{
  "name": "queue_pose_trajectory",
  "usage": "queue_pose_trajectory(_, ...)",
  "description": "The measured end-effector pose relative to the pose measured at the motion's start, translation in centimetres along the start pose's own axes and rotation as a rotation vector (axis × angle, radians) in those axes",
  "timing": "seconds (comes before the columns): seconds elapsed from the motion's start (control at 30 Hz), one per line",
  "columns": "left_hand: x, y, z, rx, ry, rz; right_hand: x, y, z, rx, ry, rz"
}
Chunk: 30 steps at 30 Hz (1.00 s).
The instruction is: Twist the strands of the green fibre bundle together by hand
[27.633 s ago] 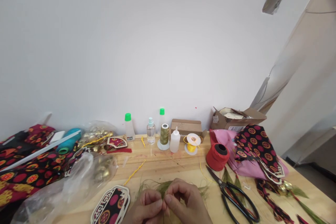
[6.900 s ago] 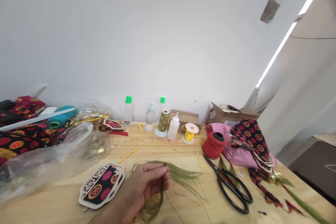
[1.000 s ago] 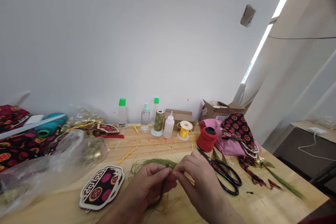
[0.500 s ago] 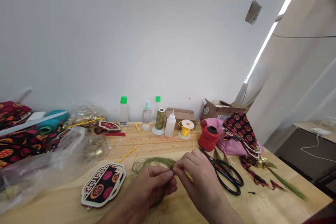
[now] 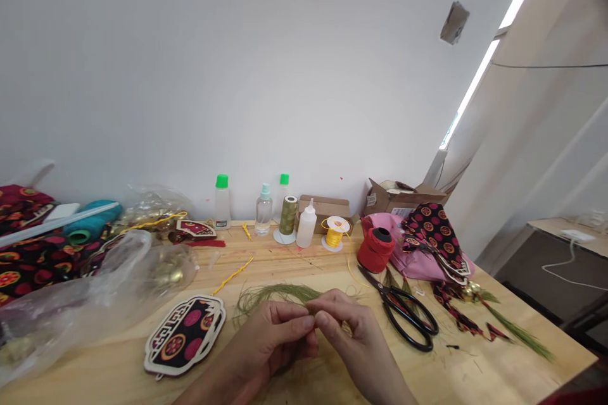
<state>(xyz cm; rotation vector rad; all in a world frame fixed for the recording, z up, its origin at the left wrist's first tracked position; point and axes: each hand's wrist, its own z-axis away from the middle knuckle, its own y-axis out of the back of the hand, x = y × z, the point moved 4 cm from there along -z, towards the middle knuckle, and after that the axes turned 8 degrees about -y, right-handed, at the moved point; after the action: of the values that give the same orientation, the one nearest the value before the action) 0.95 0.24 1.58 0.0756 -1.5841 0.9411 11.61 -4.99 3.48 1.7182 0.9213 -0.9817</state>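
A bundle of fine green threads (image 5: 280,293) curves across the wooden table behind my hands and runs into my fingers. My left hand (image 5: 280,335) pinches the bundle between thumb and forefinger. Right against it, my right hand (image 5: 346,332) has thumb and fingertips closed on the same threads. The exact spot where the fingertips meet is hidden. To the left lies a patterned fabric pendant with a pale cut-out frame (image 5: 185,336), its yellow cord (image 5: 232,275) trailing upward. Black-handled scissors (image 5: 403,310) lie to the right of my right hand.
Along the wall stand green-capped bottles (image 5: 222,201), an olive thread spool (image 5: 288,215), a white squeeze bottle (image 5: 306,224) and a yellow cord spool (image 5: 334,237). A red thread cone (image 5: 375,250) sits beside pink cloth (image 5: 394,247). Plastic bags (image 5: 109,285) cover the left side.
Thumb and fingers of my right hand have shifted; its thumb now shows alongside the left thumb, and the hand sits a little lower. The view has moved slightly.
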Motion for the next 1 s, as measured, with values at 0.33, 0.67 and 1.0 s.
queue_pose_trajectory(0.33, -1.1, 1.0, -0.4, -0.076, 0.000, -0.288, 0.6, -0.7, -0.4, 0.008, -0.102, -0.199)
queue_pose_trajectory(0.67, 1.5, 1.2, -0.7, 0.183, -0.377, -0.604, 1.3, -1.2, 1.0, 0.134, -0.085, -0.233)
queue_pose_trajectory(1.0, 0.7, 2.4, 0.1, 0.329, -0.131, 0.207, 2.2, -7.3, 1.4, 0.090, -0.044, -0.297)
